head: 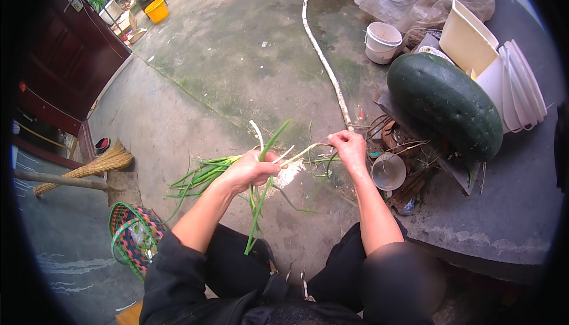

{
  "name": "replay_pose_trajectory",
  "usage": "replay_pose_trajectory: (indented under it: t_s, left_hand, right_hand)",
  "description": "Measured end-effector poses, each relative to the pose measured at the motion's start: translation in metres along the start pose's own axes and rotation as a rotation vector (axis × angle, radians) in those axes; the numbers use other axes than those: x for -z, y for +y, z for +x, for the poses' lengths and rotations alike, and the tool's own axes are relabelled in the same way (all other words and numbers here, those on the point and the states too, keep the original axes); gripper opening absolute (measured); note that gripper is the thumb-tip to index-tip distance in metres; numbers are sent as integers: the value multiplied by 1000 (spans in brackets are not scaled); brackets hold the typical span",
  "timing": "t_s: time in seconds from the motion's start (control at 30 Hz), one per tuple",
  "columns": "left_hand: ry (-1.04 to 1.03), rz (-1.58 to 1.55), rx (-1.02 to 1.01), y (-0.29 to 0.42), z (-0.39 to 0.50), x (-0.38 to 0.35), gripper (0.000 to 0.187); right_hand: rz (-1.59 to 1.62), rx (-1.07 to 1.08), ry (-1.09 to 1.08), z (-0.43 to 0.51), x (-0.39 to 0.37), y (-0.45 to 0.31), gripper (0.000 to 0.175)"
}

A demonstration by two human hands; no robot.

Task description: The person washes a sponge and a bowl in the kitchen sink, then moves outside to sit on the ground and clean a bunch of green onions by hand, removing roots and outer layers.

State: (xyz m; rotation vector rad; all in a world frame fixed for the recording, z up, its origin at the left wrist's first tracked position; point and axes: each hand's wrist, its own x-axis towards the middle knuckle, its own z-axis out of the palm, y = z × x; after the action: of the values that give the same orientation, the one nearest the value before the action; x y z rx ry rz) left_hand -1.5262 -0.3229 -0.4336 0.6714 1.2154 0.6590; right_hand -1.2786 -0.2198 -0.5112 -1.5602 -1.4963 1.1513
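Several green onions [272, 151] with white stems are held in my left hand [253, 170], their green leaves hanging below it towards my knees. My right hand [350, 147] pinches the thin, brownish end of a leaf or outer layer that stretches across from the held onions. Behind and to the left of my left hand, a bunch of green onions [202, 176] lies on the concrete ground. Loose green strands and a whitish patch of scraps are on the ground between and below my hands.
At right are a large dark green watermelon [444, 103], white buckets [383, 43], a mug [388, 171] and twigs on a ledge. A white hose [322, 54] crosses the ground ahead. At left are a woven basket [133, 236], a straw broom [98, 163] and a shovel [124, 188].
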Motion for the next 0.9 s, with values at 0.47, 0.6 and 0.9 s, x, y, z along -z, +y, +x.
replay_pose_trajectory:
  t_s: [0.47, 0.6, 0.9]
  left_hand:
    - [66, -136, -119, 26, -55, 44, 21]
    - [230, 14, -209, 17, -39, 24, 22]
    - [399, 754, -435, -21, -7, -15, 22]
  right_hand:
    - [-310, 109, 167, 29, 44, 29, 18]
    - [-163, 255, -52, 14, 13, 19, 45]
    - [536, -118, -613, -36, -35, -32, 27]
